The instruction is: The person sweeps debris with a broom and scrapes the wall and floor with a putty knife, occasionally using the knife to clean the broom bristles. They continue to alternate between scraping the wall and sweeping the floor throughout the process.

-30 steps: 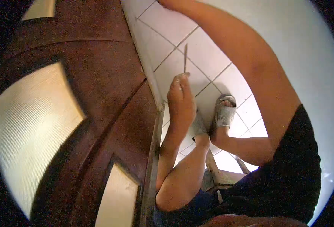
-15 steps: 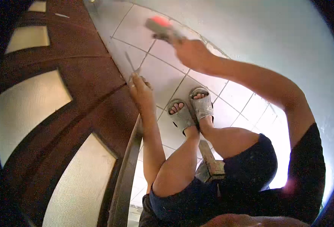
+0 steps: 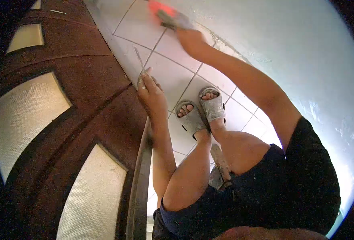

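Observation:
My left hand is closed round the handle end of a thin metal tool, whose narrow blade points up over the tiles beside the brown door. At the top of the view my right hand grips a blurred tool with a red part and a dark part. It is too smeared to name, and the fingers are partly hidden. The right arm reaches across the tiled floor near the foot of the pale wall.
A brown door with textured glass panels stands at the left. The pale wall curves along the right. My feet in grey sandals rest on white tiles. A worn wooden piece shows between my legs.
My right hand has come into view with the red tool and moved slightly up and left since half a second ago. The view has shifted, and my left hand still holds the thin tool.

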A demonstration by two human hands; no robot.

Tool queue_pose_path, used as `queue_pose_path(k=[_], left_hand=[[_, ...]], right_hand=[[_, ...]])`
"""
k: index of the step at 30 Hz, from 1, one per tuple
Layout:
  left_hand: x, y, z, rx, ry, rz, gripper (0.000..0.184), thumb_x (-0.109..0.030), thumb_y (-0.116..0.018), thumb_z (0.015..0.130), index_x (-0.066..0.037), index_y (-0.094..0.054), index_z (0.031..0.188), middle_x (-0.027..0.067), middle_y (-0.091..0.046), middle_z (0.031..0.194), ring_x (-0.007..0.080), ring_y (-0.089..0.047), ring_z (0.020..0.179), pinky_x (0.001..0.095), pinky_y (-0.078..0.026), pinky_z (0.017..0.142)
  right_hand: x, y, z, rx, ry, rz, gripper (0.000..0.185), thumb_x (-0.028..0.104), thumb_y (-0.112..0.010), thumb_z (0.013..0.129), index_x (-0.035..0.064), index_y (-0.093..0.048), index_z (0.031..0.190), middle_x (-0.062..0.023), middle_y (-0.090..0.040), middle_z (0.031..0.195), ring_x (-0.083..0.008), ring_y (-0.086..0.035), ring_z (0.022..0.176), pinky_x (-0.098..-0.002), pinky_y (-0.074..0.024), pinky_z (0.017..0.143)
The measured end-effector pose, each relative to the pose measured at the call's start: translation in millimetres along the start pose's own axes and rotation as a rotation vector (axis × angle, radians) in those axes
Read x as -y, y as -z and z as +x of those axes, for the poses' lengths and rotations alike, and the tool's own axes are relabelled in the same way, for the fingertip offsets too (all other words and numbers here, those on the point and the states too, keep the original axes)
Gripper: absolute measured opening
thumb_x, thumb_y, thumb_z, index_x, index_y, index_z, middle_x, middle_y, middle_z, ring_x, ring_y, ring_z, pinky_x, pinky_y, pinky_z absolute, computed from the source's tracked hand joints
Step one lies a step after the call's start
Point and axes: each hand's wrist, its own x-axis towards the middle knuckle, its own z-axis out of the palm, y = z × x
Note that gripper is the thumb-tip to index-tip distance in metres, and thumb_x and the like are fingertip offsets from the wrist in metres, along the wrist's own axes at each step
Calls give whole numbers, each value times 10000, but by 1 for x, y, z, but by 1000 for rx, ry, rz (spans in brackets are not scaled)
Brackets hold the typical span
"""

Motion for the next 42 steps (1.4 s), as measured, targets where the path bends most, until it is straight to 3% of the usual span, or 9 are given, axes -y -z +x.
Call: queue_pose_path(k=[4, 9, 15, 22, 28, 29, 33, 35, 42], left_hand=[[-2, -4, -8, 43, -6, -9, 395, -281, -387, 1080, 1, -626, 1219, -75, -395, 724, 38, -350, 593, 204, -314, 503], [2, -2, -16, 46, 1, -66, 398, -310, -395, 1078, -10, -630, 1192, -75, -390, 730, 40, -361, 599, 209, -318, 501], [4, -9, -15, 64, -22, -80, 406, -328, -403, 1074, -8, -624, 1190, -59, -382, 741, 45, -363, 601, 216, -317, 497], [0, -3, -30, 61, 3, 31, 411, -329, -394, 1080, -6, -610, 1214, -58, -387, 753, 47, -365, 606, 221, -325, 509], [2, -5, -33, 69, -14, 77, 434, -343, -383, 1083, -2, -615, 1219, -57, -387, 755, 43, -360, 607, 218, -321, 507], [4, -6, -33, 79, 4, 51, 435, -343, -384, 1084, 0, -616, 1216, -59, -387, 757, 42, -359, 608, 215, -318, 510], [10, -6, -42, 120, -36, 34, 435, -344, -391, 1083, 7, -618, 1205, -66, -389, 763, 38, -355, 617, 205, -309, 523], [10, -6, -47, 96, -37, 50, 431, -344, -397, 1082, 7, -618, 1200, -66, -391, 764, 36, -354, 624, 202, -307, 528], [23, 2, -52, 27, -133, 179, 407, -312, -404, 1080, 16, -622, 1180, -41, -423, 786, 62, -397, 666, 229, -357, 565]], right_hand=[[-89, 6, -159, 262, -244, -223, 619, 152, -581, 899, 50, -355, 1466, -185, -692, 820, -358, -694, 715, -488, -571, 600], [-66, 69, -273, 225, -423, -124, 531, 173, -565, 917, 52, -427, 1416, -169, -683, 880, -360, -672, 641, -458, -591, 598], [21, 31, -145, 152, 78, 155, 439, 131, -549, 878, 95, -484, 1311, -146, -638, 1128, -336, -668, 977, -480, -573, 693], [22, 0, -41, -31, 76, -59, 535, 55, -592, 856, -15, -450, 1366, -158, -692, 921, -307, -711, 778, -412, -577, 633], [-129, -49, -268, 40, -198, -385, 329, 133, -629, 824, 83, -604, 1149, -46, -623, 1049, -174, -635, 916, -325, -522, 609], [-162, -55, -325, 29, -79, -518, 330, 115, -610, 842, 81, -610, 1170, -83, -650, 988, -232, -664, 844, -370, -529, 587], [-178, 0, -488, 223, -755, -140, 480, 108, -507, 916, 85, -484, 1395, -215, -682, 865, -392, -679, 697, -513, -556, 612], [-161, 34, -513, 81, -823, 1, 349, 150, -560, 902, 106, -534, 1248, -255, -671, 850, -441, -676, 728, -548, -536, 603], [-51, 60, -324, 220, -590, 267, 396, 254, -604, 890, 64, -531, 1230, -200, -698, 907, -394, -700, 802, -521, -550, 696]])
